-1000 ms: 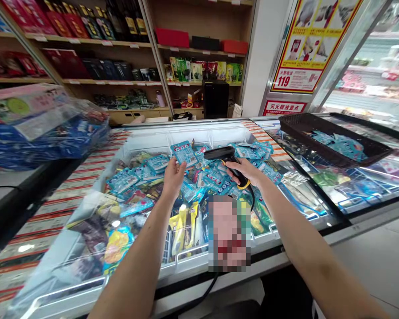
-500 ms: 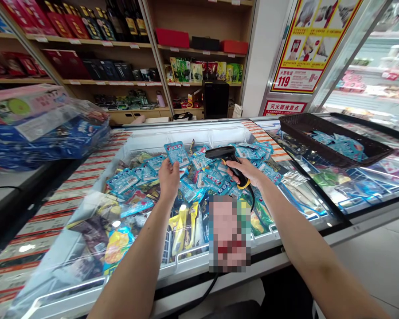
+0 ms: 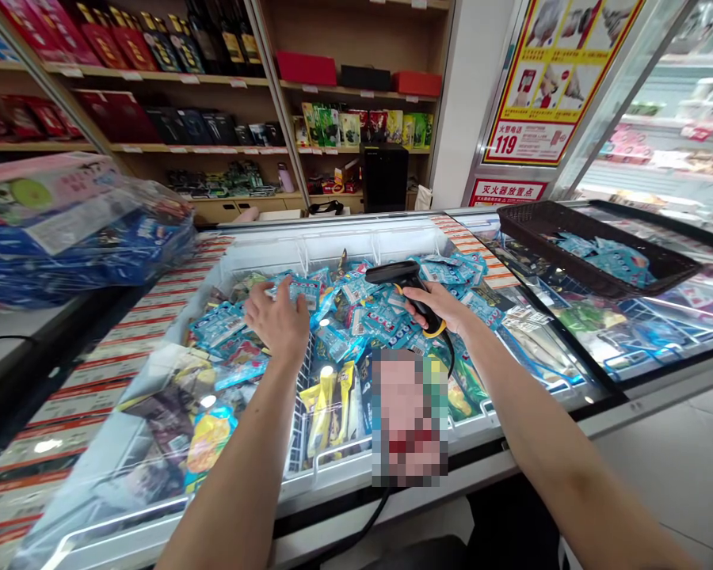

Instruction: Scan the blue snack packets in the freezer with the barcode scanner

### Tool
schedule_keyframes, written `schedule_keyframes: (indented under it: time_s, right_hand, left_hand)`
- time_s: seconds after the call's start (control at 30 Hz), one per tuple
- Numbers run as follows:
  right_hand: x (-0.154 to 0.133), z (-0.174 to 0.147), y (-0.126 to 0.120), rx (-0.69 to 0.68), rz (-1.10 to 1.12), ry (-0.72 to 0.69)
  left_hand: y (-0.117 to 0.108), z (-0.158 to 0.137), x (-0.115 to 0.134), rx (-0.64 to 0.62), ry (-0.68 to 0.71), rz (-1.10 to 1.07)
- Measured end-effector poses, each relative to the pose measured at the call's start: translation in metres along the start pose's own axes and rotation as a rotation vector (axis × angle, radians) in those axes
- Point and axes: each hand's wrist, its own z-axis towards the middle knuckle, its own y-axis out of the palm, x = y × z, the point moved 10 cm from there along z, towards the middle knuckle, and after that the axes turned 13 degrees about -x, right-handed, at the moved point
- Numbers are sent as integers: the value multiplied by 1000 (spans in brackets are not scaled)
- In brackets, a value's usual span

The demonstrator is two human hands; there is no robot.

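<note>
My right hand (image 3: 436,307) is wrapped round the grip of a black and yellow barcode scanner (image 3: 395,274), its head pointing left above the goods. My left hand (image 3: 278,318) is spread with fingers apart over blue packets on the left side of the chest freezer (image 3: 261,244). Close by its index finger and thumb lies a blue packet (image 3: 305,294), partly covered by the fingers; whether they touch it I cannot tell. More blue packets (image 3: 386,321) lie heaped below the scanner. The scanner's cable (image 3: 450,352) hangs down from the grip.
A dark basket (image 3: 635,277) with blue packets rests on the freezer at right. Plastic-wrapped boxes (image 3: 77,222) stand at left. Yellow ice-cream packs (image 3: 326,404) lie near the front wire rail (image 3: 314,467). Stocked shelves (image 3: 202,79) line the back. A blurred patch hides part of the front.
My left hand has let go of the blue packet it held up, moved left and spread its fingers over the pile. The right hand and scanner have hardly moved.
</note>
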Motion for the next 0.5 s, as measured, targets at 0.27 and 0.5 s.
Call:
schedule_keyframes:
  time_s: [0.27, 0.5]
  right_hand:
    - [0, 0, -1, 11, -6, -7]
    - [5, 1, -6, 44, 35, 24]
  left_hand:
    - [37, -4, 35, -229, 358, 51]
    - [34, -3, 33, -170, 331, -12]
